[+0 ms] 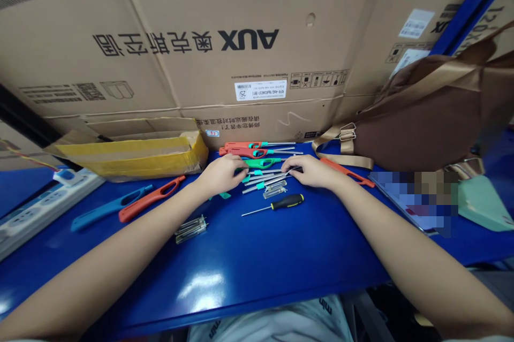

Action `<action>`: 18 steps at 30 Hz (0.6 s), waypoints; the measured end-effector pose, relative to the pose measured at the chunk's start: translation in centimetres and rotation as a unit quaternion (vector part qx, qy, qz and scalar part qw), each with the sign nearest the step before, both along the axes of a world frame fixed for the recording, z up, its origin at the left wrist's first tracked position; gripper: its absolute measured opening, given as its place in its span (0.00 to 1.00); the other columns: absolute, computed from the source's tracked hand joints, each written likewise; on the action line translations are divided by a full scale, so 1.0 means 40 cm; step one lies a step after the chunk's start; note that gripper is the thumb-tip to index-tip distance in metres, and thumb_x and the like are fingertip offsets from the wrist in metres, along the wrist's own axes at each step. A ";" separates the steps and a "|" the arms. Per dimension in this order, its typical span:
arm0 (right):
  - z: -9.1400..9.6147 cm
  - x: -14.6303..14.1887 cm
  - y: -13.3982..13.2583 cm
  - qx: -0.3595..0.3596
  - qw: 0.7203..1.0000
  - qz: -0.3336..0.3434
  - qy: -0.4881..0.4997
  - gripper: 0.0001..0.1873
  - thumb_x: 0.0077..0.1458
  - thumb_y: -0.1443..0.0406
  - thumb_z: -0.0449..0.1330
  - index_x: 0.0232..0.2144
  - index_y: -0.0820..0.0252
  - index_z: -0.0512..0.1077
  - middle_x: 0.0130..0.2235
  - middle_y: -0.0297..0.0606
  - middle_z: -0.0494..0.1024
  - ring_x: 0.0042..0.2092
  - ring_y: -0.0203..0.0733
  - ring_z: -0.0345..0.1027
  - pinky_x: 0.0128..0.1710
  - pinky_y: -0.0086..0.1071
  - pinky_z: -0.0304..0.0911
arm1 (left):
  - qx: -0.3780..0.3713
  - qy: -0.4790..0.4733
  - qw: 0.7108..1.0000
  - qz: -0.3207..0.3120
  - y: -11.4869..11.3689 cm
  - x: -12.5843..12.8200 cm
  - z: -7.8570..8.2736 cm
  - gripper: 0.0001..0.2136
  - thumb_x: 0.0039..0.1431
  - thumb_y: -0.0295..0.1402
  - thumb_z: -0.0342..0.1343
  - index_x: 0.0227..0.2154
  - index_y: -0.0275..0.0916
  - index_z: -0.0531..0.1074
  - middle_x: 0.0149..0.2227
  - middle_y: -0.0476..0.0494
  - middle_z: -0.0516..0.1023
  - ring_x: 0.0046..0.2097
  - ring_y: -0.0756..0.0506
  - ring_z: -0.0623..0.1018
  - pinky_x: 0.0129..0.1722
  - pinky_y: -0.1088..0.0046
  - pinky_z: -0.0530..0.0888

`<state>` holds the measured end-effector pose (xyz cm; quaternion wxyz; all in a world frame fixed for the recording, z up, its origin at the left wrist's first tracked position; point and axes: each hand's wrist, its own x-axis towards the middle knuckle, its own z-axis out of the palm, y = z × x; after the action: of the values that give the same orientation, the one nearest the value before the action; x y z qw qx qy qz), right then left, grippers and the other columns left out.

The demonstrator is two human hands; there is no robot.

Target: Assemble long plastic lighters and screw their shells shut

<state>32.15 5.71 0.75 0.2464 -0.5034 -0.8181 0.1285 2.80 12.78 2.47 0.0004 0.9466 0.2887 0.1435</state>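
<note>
Over the pile at the middle of the table, my left hand (223,175) is closed, its fingertips at the handle end of a green long-neck lighter (261,163); whatever it pinches is hidden. My right hand (311,172) pinches a thin metal rod (289,171) between thumb and fingers. Below both hands lie several metal lighter tubes (257,188) with teal ends. Red long-neck lighters (244,152) rest behind them. Nearer me are small clear fuel tanks (275,189) and a black-and-yellow screwdriver (287,202). More clear tanks (191,228) lie beside my left forearm.
A blue lighter casing (108,209) and a red casing (155,198) lie left, by a power strip (50,205) and a yellow-taped carton (132,157). Right are another red casing (349,172), a brown bag (413,117) and a blurred flat object (409,203). Cardboard (180,80) stands behind.
</note>
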 end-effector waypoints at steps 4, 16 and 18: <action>-0.005 -0.022 -0.003 0.022 1.000 0.002 0.003 0.17 0.55 0.74 0.57 0.43 0.58 0.80 0.49 0.40 0.83 0.52 0.45 0.77 0.58 0.41 0.69 | 0.013 -0.013 1.000 0.011 0.000 0.001 0.003 0.11 0.67 0.31 0.52 0.40 0.39 0.81 0.43 0.41 0.83 0.46 0.40 0.80 0.49 0.62 0.77; -0.027 -0.026 0.007 0.026 0.996 -0.065 -0.060 0.23 0.67 0.62 0.49 0.59 0.61 0.74 0.62 0.46 0.75 0.65 0.52 0.65 0.68 0.51 0.57 | -0.010 0.051 0.995 0.088 0.048 -0.012 0.012 0.13 0.60 0.32 0.61 0.48 0.42 0.80 0.51 0.42 0.82 0.52 0.38 0.81 0.51 0.62 0.77; -0.025 -0.033 0.003 0.013 0.996 -0.059 -0.071 0.25 0.69 0.61 0.48 0.61 0.60 0.72 0.64 0.44 0.73 0.66 0.50 0.64 0.68 0.50 0.56 | -0.013 0.062 0.991 0.115 0.048 -0.017 0.018 0.14 0.59 0.33 0.62 0.48 0.42 0.80 0.51 0.41 0.82 0.52 0.36 0.81 0.50 0.61 0.78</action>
<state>30.81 5.82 -0.25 0.2018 -0.5557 -0.8038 0.0668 2.12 14.69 3.18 -0.0217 0.9141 0.3970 0.0795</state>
